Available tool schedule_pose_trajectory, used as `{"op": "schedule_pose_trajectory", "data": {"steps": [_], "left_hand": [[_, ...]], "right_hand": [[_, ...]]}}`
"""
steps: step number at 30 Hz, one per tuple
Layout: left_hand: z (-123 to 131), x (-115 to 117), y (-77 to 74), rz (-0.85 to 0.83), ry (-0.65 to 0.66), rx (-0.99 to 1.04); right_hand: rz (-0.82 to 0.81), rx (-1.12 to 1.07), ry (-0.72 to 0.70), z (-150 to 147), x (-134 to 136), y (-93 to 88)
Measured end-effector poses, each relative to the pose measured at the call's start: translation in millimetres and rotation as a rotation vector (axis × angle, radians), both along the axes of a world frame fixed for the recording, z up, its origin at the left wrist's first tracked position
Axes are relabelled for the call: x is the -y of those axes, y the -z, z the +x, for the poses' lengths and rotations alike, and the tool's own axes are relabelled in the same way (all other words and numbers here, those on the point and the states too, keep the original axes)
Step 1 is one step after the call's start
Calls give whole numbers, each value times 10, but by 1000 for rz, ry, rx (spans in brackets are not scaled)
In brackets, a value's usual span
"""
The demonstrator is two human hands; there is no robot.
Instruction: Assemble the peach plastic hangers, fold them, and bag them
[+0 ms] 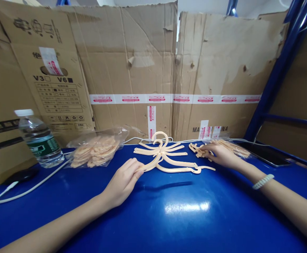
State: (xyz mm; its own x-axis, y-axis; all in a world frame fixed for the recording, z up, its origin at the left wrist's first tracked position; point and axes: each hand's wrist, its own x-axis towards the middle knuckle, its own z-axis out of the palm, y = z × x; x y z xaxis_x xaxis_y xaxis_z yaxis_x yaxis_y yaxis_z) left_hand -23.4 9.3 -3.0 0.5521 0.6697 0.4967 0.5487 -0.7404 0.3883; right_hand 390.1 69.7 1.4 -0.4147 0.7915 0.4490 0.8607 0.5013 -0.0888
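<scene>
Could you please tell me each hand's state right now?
Left hand: closed, holding a hanger arm.
Right hand: at small beige pieces; grip cannot be told.

A pale, off-white band (263, 181), ridged and twisted like coiled cord, circles the right forearm (287, 202) near the wrist. The left forearm (71, 223) is bare, and the left hand (123, 182) and right hand (223, 154) are ungloved, with slender fingers.

"v3" (38, 78) and "v6" (62, 80) on left-hand carton (48, 84)
</scene>
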Motion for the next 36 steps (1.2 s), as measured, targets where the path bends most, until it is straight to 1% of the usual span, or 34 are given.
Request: {"op": "schedule_pose_trajectory", "data": {"steps": [6,12,14,16,18,19,20,22,26,30,33,36], "left_hand": [[5,11,-14,3,2,10],[10,18,-23,8,-4,14],[11,20,-29,4,-3,14],[11,23,-34,-1,-7,12],[14,26,-40,-4,-15,9],[15,27,-42,-2,-18,9],[17,28,-45,-1,-20,10],[21,31,-50,3,-18,14],[26,32,-55,9,-27,17],[25,28,-55,22,-39,21],[27,23,-59,19,-43,23],[33,21,-66,21,-47,20]], "right_hand": [[61,11,-46,-54,12,-16],[163,-65,-57,-154,94,-72],[220,-158,-18,-209,148,-103],[234,-391,58,-279,219,-143],[180,-718,108,-361,293,-189],[143,-871,110,-404,328,-212],[99,-985,92,-446,360,-233],[9,-1135,40,-528,412,-265],[-252,-1291,-42,-668,478,-268],[-499,-1391,-105,-758,497,-200],[-630,-1458,-121,-784,493,-149],[-720,-1541,-150,-782,481,-121]]}}
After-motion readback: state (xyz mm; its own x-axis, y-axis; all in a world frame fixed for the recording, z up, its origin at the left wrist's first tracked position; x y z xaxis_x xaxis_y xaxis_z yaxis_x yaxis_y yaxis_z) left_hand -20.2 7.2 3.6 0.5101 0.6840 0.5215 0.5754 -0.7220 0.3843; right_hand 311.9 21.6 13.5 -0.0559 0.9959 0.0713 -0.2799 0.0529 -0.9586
